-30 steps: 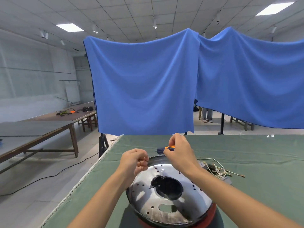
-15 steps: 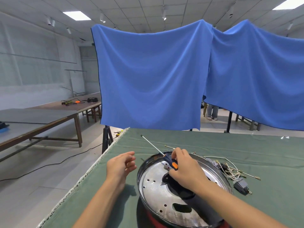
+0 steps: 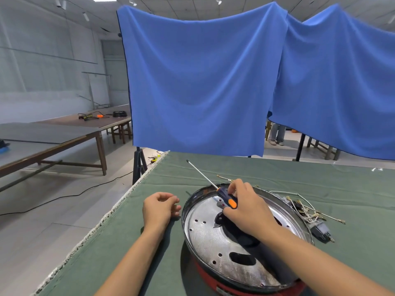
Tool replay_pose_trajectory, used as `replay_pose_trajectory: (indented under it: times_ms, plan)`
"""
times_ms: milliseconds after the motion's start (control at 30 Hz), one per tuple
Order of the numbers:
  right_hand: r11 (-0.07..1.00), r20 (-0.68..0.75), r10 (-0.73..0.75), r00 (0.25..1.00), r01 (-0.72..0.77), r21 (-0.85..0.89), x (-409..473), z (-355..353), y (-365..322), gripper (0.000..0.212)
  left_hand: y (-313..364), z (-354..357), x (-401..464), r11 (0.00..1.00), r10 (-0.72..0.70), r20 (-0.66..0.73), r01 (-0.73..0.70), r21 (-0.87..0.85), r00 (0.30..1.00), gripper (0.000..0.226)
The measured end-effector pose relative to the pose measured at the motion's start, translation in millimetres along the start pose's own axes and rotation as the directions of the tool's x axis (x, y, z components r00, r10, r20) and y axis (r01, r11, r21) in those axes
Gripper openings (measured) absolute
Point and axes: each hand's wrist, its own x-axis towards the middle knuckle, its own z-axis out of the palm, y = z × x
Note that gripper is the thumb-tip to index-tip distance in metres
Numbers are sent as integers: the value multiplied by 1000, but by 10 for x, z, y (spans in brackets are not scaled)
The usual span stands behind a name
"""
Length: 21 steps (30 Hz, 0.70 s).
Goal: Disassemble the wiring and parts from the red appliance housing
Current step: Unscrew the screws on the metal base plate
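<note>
The red appliance housing [image 3: 224,284] lies upside down on the green table, its round perforated metal base plate [image 3: 213,238] facing up. My right hand [image 3: 245,207] hovers over the plate's centre hole and grips a blue and orange screwdriver [image 3: 226,197]; its long shaft points away to the upper left over the table. My left hand [image 3: 159,208] rests on the cloth just left of the housing rim, fingers loosely curled, holding nothing. A bundle of loose wires with terminals and a dark switch block [image 3: 307,214] lies right of the housing.
The green-covered table [image 3: 277,174] has its left edge [image 3: 119,206] close to my left hand. Blue cloth screens [image 3: 203,82] hang behind it. Wooden tables with tools [image 3: 92,119] stand at the left, a cable runs across the floor, and a person's legs [image 3: 276,133] show behind the screens.
My right hand came down from a raised position and the screwdriver now lies tilted across the plate, shaft pointing away. My left hand left the housing rim and settled on the cloth.
</note>
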Motion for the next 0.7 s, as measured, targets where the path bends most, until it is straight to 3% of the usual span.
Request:
replay_pose_trajectory:
  times_ms: [67, 133, 200, 400, 500, 633, 700]
  plan:
    - [1000, 2, 10, 1000, -10, 13, 3, -3, 1, 31, -26, 36, 73, 950, 136, -16, -126, 287, 991, 10]
    - [999, 7, 23, 1000, -23, 28, 6, -7, 11, 31, -52, 45, 129, 808, 243, 14, -210, 550, 970, 9]
    - [999, 14, 32, 999, -33, 38, 6, -7, 22, 31, -68, 43, 162, 733, 261, 33, -220, 643, 965, 7]
    - [996, 34, 42, 999, -44, 76, 14, -15, 29, 31, -125, 68, 237, 633, 243, 51, -198, 749, 969, 8]
    - [995, 47, 45, 998, -49, 91, 18, -16, 31, 32, -140, 63, 218, 664, 255, 69, -226, 712, 964, 15]
    - [991, 68, 51, 996, -59, 117, 26, -27, 42, 31, 44, 23, 111, 909, 153, -5, -139, 392, 988, 13]
    - [988, 78, 42, 996, -53, 146, 22, -47, 43, 31, 178, 59, -18, 970, 51, 39, -59, 236, 998, 9]
